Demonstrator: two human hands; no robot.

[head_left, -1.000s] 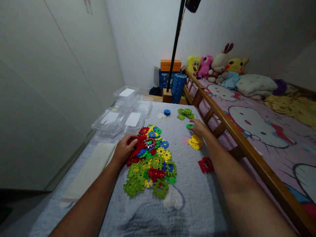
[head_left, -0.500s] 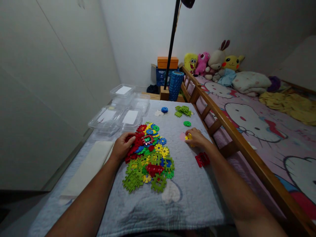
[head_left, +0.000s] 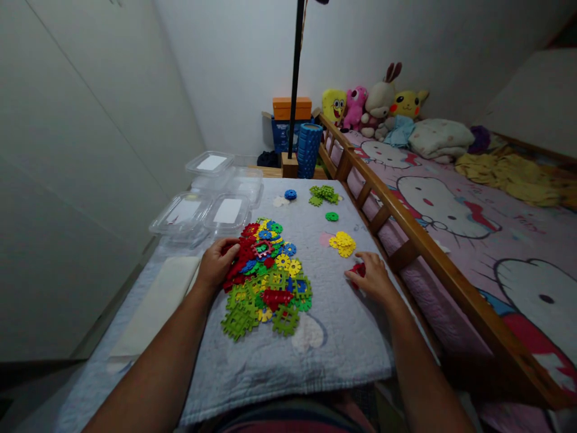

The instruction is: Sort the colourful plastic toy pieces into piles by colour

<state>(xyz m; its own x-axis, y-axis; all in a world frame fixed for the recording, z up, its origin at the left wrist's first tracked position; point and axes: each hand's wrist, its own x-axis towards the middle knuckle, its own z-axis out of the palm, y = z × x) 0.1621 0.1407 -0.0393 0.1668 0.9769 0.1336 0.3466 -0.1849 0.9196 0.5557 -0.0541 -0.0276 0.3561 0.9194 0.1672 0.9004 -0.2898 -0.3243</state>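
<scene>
As the scene is read from the left, a folded white pad (head_left: 157,300) is seen just outside the left hand (head_left: 216,264), lying on the pale quilt (head_left: 315,355). Beyond that hand, clear lidded containers (head_left: 202,207) are clustered. The left hand is laid palm down with its fingers bent over the red left edge of the mixed pile (head_left: 270,282), a heap of red, green, yellow and blue interlocking pieces that lies between the 2 hands. Whether anything is pinched there cannot be told.

Well beyond the pile, 1 blue piece (head_left: 291,194) and a small green cluster (head_left: 322,193) are set near the quilt's far edge, with 1 green disc (head_left: 332,216) a little nearer. A yellow stack (head_left: 342,243) is found just beyond the right hand (head_left: 372,279).

The right hand is laid palm down, its fingertips touching the red pieces (head_left: 358,269), which are mostly covered by it. Whether they are gripped cannot be told. To the right of this hand, the wooden bed rail (head_left: 406,234) is seen.
</scene>
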